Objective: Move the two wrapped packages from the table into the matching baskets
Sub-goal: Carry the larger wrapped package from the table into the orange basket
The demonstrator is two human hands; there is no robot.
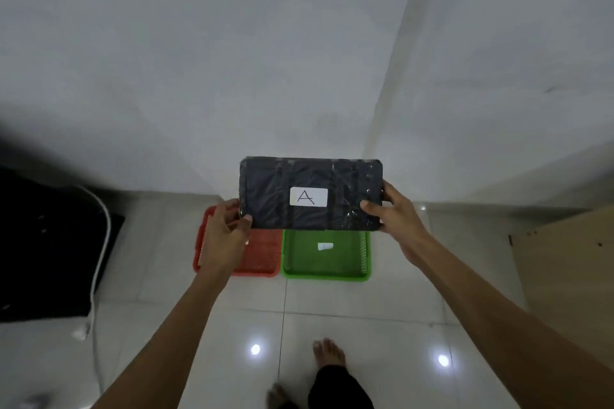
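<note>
A dark package wrapped in clear film (310, 194), with a white label marked "A", is held flat in the air over the floor. My left hand (226, 232) grips its left edge and my right hand (397, 219) grips its right edge. Below it two baskets stand side by side on the tiled floor by the wall: a red basket (262, 257), partly hidden by my left hand and the package, and a green basket (327, 262) with a small white label inside. I cannot read that label. A second package is not in view.
A wooden table corner (564, 262) juts in at the right. A dark object with a white cable (99, 242) lies on the floor at the left. My bare feet (329, 355) stand on the glossy tiles in front of the baskets.
</note>
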